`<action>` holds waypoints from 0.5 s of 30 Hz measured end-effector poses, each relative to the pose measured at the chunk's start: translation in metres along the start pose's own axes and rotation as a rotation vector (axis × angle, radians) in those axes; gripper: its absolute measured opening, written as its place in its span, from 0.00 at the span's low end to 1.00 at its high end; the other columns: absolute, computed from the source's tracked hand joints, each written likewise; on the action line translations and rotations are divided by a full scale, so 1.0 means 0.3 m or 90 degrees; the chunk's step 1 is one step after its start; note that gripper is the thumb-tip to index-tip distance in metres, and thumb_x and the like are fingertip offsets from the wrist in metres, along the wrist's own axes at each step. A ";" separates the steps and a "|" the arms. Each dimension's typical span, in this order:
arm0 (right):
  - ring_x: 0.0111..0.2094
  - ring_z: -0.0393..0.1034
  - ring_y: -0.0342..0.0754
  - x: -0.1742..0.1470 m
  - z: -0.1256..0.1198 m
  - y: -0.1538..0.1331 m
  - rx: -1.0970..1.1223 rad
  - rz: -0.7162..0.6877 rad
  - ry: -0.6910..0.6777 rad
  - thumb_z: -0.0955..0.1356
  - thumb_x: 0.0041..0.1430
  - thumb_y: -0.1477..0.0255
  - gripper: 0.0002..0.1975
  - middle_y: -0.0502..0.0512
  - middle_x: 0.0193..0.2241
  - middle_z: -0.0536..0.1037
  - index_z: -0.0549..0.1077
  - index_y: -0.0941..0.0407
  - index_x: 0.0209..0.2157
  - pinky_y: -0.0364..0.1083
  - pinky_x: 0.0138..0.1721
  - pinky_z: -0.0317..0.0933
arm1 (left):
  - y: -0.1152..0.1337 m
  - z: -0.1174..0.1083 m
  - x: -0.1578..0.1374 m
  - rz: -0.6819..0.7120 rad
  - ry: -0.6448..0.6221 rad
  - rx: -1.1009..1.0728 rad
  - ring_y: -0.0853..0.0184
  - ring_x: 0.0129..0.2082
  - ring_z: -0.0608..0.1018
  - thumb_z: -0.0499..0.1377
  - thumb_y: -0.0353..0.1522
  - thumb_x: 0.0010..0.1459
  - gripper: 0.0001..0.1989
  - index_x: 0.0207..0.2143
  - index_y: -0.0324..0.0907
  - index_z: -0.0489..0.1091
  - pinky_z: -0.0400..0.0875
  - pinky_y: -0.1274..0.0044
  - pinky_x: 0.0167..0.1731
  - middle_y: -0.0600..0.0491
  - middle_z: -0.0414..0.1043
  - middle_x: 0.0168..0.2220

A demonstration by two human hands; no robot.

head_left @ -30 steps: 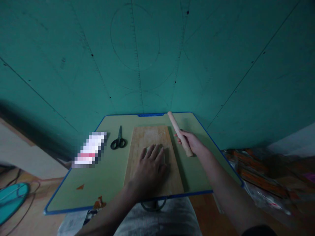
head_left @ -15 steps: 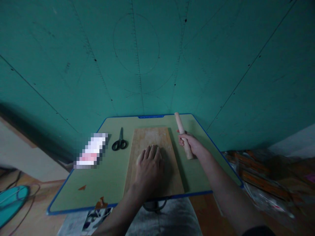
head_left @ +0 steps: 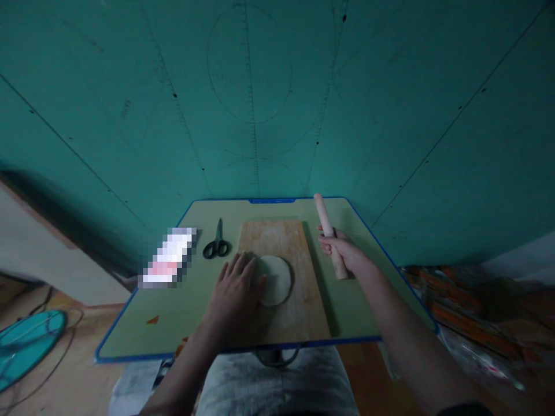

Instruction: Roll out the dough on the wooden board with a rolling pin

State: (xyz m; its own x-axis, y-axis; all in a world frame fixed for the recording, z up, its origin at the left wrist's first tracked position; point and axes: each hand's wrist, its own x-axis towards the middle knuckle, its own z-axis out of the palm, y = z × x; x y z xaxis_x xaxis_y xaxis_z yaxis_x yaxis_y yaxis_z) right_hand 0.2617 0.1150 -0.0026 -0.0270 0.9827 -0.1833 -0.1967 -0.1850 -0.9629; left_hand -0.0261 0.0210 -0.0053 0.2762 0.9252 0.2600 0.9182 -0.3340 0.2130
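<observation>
left hand (head_left: 236, 289): palm down, fingers out, not gripping anything afaict, thumb right at the dough's edge | round dough (head_left: 277, 281): flat on the wooden board (head_left: 277, 230), just right of that hand, so left's nearer, no long axis really | rolling pin (head_left: 324, 215): right of the board, pointing mostly away, far end angled left, right hand (head_left: 343, 249) wrapped round it

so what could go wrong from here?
- Dough disc might stretch or tear: the left hand overlaps its left edge.
- Wooden board might shift if pushed: it reaches the near edge of the table.
- Left hand could get pinched if the rolling pin, gripped in the right hand, came down there.
</observation>
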 end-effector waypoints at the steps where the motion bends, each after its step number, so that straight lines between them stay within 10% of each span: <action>1: 0.17 0.56 0.39 -0.001 0.000 -0.002 -0.005 0.000 0.000 0.77 0.33 0.68 0.26 0.39 0.15 0.63 0.72 0.53 0.39 0.41 0.19 0.47 | -0.012 0.006 -0.003 0.001 0.000 -0.006 0.51 0.66 0.63 0.49 0.41 0.68 0.22 0.59 0.41 0.66 0.60 0.54 0.62 0.41 0.65 0.63; 15: 0.17 0.56 0.39 -0.001 -0.003 0.012 -0.035 -0.011 0.021 0.77 0.34 0.65 0.28 0.38 0.15 0.61 0.72 0.54 0.41 0.40 0.19 0.46 | -0.014 0.039 -0.009 -0.013 0.024 -0.093 0.51 0.68 0.59 0.53 0.45 0.66 0.25 0.59 0.42 0.64 0.56 0.53 0.64 0.41 0.62 0.65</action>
State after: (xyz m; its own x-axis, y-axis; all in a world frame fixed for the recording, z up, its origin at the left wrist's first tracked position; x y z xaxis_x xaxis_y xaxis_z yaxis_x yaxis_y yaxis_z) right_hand 0.2619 0.1140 -0.0061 0.0090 0.9850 -0.1726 -0.1426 -0.1695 -0.9752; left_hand -0.0273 0.0221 -0.0179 0.2444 0.9255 0.2894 0.8716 -0.3405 0.3526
